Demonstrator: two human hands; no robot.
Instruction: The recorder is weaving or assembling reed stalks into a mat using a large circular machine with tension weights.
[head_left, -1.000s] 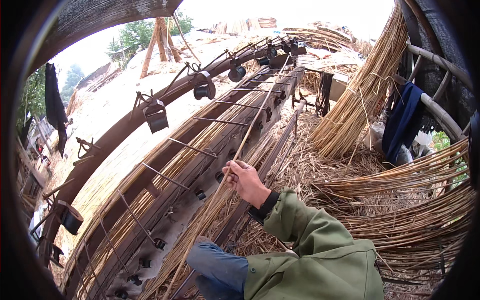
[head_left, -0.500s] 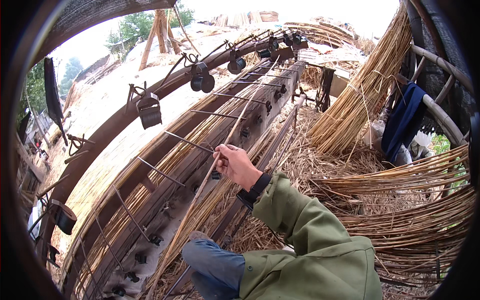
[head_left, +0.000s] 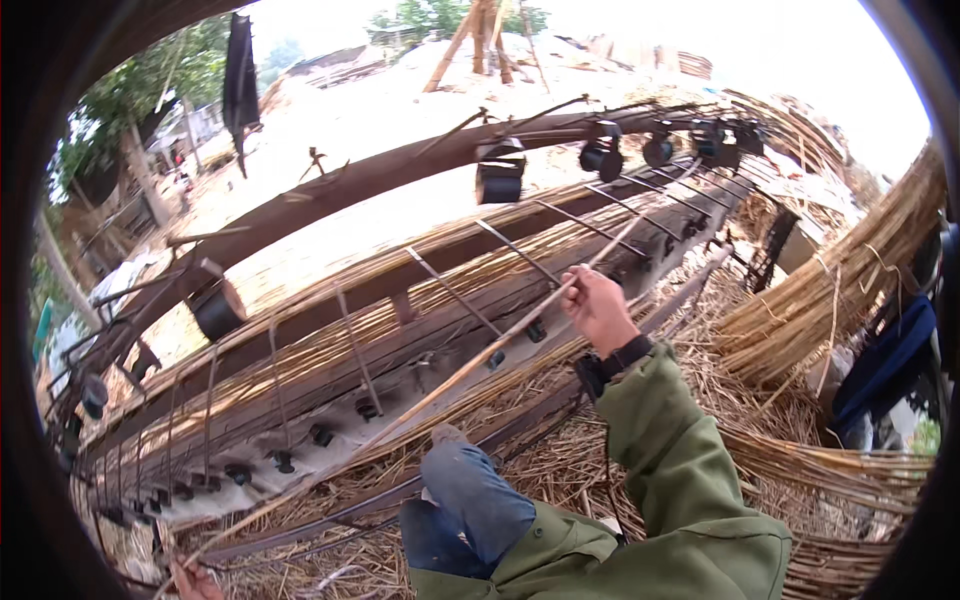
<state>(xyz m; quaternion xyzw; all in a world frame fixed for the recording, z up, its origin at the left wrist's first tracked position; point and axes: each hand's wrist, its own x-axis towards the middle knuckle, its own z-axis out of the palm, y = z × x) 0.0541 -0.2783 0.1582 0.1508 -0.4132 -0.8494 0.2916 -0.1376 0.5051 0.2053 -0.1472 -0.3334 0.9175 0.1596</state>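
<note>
A long, thin reed stalk (head_left: 450,381) runs slantwise from the lower left up toward the far right, along a weaving frame (head_left: 300,398). My right hand (head_left: 600,308), in a green sleeve with a dark wristband, pinches the stalk between thumb and fingers. At the lower left edge my left hand (head_left: 196,580) is partly in view, its fingers closed at the near part of the stalk. Metal rods (head_left: 455,290) cross the frame at intervals beneath the stalk. Black spools (head_left: 498,185) hang from the dark beam (head_left: 400,170) beyond.
A tied reed bundle (head_left: 830,290) leans at the right beside dark blue cloth (head_left: 885,370). Loose straw (head_left: 690,390) covers the ground around my bent knee (head_left: 470,480). More stalks (head_left: 830,455) lie at the lower right. A wooden tripod (head_left: 480,45) stands far back.
The view has swung left, so the frame and my right hand sit farther right in the picture. My left hand has come into view at the lower left. My right hand still grips the stalk.
</note>
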